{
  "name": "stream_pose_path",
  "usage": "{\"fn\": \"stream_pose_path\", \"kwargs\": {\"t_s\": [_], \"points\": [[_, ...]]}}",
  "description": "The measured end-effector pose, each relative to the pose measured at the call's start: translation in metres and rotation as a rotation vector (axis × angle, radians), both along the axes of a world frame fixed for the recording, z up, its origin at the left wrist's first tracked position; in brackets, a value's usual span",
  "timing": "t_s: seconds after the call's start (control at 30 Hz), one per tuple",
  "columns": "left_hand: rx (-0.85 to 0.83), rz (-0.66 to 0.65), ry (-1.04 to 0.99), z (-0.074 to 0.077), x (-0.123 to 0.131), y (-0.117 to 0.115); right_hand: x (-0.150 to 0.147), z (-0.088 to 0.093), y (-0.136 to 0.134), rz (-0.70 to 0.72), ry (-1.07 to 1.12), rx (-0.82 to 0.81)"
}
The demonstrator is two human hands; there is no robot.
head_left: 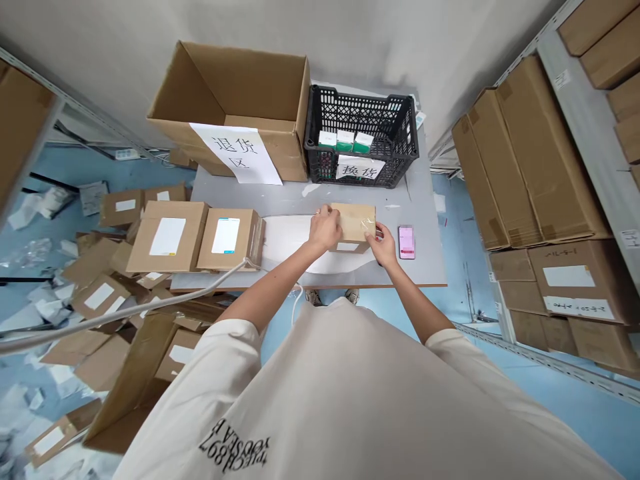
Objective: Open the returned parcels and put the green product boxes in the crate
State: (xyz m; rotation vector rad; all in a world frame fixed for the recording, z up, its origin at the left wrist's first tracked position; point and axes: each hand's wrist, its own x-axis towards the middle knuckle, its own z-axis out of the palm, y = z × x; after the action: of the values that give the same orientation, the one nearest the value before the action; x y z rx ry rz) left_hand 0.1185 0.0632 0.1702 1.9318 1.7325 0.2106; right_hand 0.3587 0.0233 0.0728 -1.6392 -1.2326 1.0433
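A small cardboard box point(351, 217) sits on white paper on the table in front of me, with a shiny strip of clear tape over its right end and a white label low on its near side. My left hand point(325, 228) grips its left end, fingers curled over the top edge. At the near right corner, my right hand point(383, 245) holds the box with its thumb on the taped end; some of its fingers are hidden. Just right of that hand lies a phone point(407, 242) with a lit pink screen.
Two labelled cartons point(167, 237) stand on the table's left. Behind are a large open carton point(283, 150) and a black plastic crate point(400, 157) holding small white-and-green boxes point(345, 140). A pale cord point(190, 293) crosses at left. Boxes litter the floor left; shelved cartons point(543, 153) stand right.
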Motion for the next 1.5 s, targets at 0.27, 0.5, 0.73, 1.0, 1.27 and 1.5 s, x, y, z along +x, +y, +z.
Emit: {"fn": "stream_pose_path", "kwargs": {"t_s": [0.27,0.5,0.73,1.0,1.27,1.5], "points": [[0.087,0.079,-0.393,0.012,0.035,0.036,-0.015,0.008,0.005,0.037,-0.036,0.047],[-0.051,0.131,-0.345,0.011,0.041,0.092,-0.044,0.019,0.009,0.05,-0.102,0.087],[0.013,0.086,-0.18,0.002,-0.009,0.077,-0.083,0.024,0.008,0.165,-0.123,0.173],[0.024,0.099,-0.133,-0.004,-0.09,0.045,-0.103,-0.005,0.01,0.207,-0.108,0.144],[-0.198,0.2,-0.007,-0.025,-0.171,0.028,-0.11,-0.039,0.007,-0.058,-0.1,-0.197],[-0.306,0.204,-0.109,-0.061,-0.194,0.001,-0.122,-0.028,-0.005,-0.023,-0.169,-0.153]]}}
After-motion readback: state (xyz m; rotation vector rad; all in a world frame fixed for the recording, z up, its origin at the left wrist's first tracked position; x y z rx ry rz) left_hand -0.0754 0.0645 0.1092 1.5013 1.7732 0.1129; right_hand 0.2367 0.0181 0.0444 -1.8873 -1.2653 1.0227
